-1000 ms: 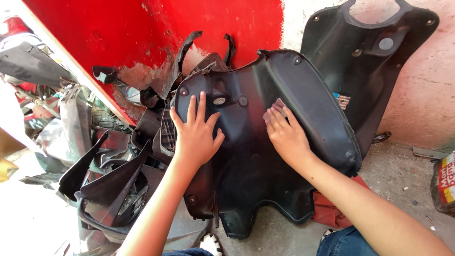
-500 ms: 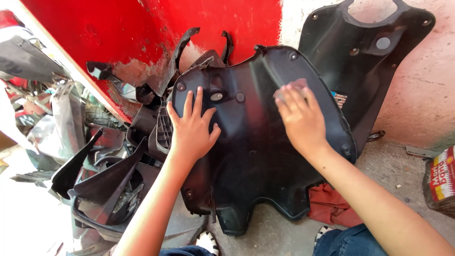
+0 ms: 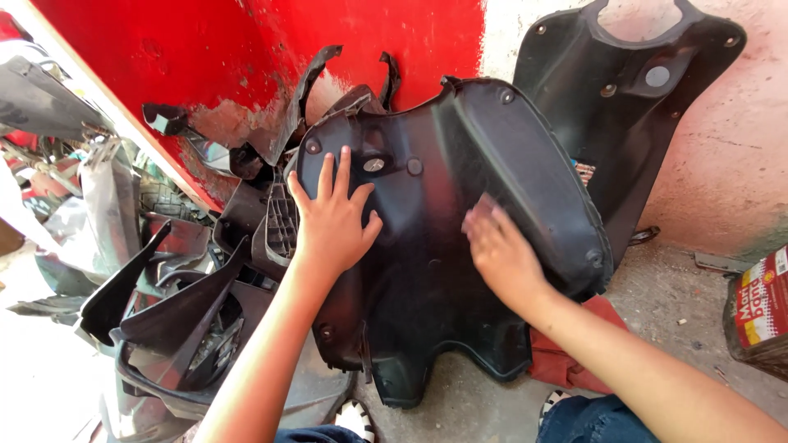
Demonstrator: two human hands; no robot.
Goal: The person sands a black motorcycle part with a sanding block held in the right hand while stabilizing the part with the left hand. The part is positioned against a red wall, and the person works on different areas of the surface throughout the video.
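Both hands lie flat at mid-frame on the black panel (image 3: 443, 246) — left hand (image 3: 332, 217) with fingers spread wide, right hand (image 3: 501, 254) blurred, open, gripping nothing. The panel looks stiff, light and awkwardly broad — best held by its edges. Behind, upper frame, the red wall (image 3: 246, 49).

Scooter panel (image 3: 460, 271): black plastic, matt, finely textured (dusty in places). Wall (image 3: 205, 57): glossy red paint, chipped to rough plaster. Rag (image 3: 566, 361): red cloth. Floor (image 3: 657, 303): rough concrete.
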